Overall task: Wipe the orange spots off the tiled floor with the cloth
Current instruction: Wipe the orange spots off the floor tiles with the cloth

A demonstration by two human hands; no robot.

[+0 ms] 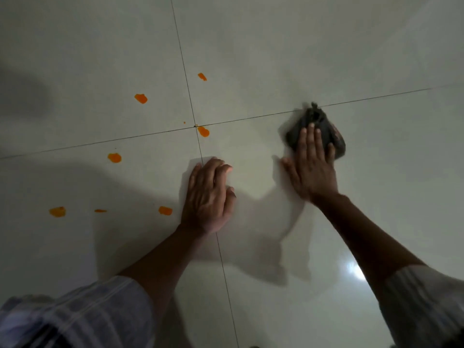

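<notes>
fingers (pixel 310 136) of right hand (pixel 311 169) spread flat, pressing dark, somewhat blurred cloth (pixel 316 130) onto tiled floor (pixel 251 46) right of centre; left hand (pixel 209 197) open, palm down; orange spots (pixel 114 157) scattered centre-left.

Both forearms are bare — the sleeves end near the elbows. The left sleeve (pixel 82 315) is pale blue-grey with thin white stripes; the right sleeve (pixel 426 297) looks light too — blurred.
</notes>
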